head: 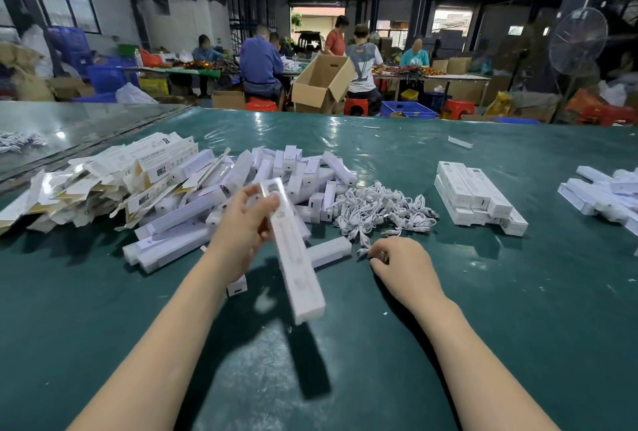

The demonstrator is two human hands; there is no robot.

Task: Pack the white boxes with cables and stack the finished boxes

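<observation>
Box (297, 260), long and white, held mid-air over green table (518, 327) by left hand (241, 220), fingers and thumb curled round its far end, near end tilted down toward camera, motion-blurred, print unreadable. Right hand (404, 265) low on table at near edge of white cable pile (379, 204), fingertips pinching a cable (362, 251), fingers mostly hidden behind knuckles, exact grip hard to make out. Heap of loose white boxes (276, 172) behind left hand, flattened cartons (103, 175) further left, neat stack of finished boxes (476, 199) right of cables, second stack (607, 192) cut off at right frame edge.
</observation>
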